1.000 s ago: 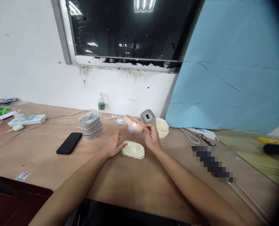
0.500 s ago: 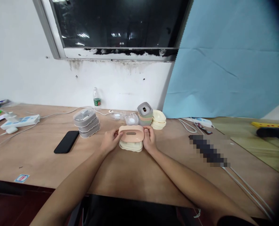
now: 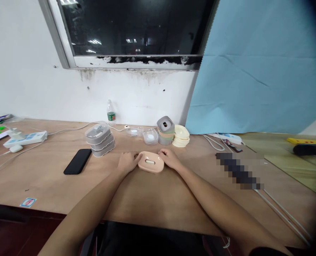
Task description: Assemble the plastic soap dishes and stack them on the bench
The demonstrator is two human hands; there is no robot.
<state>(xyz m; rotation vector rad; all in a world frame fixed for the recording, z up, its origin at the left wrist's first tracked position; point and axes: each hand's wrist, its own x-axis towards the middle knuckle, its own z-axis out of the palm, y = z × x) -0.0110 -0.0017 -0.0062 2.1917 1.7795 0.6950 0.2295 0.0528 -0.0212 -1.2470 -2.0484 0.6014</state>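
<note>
While both forearms are reaching across the wooden table [image 3: 142, 202], the person's left hand [image 3: 128, 162] is pinching the left end of an oval peach cover [image 3: 154, 168], its thumb lapping onto the rim. The right hand [image 3: 170, 158] is touching the cover's far right corner with curled fingers; whether they are clamping it, I cannot tell from where I am standing. The cover is lying flat on the near side of the table, between the hands, a pale surface showing through its central slot. Beyond it, two clear domed pieces [image 3: 150, 137] are resting beside a gray-topped stack [image 3: 165, 131], which is standing next to a cream stack [image 3: 181, 137]. To the left, a gray tiered stack [image 3: 101, 141] is standing near a black phone [image 3: 77, 161], and a bottle [image 3: 110, 114] is standing by the wall.
</note>
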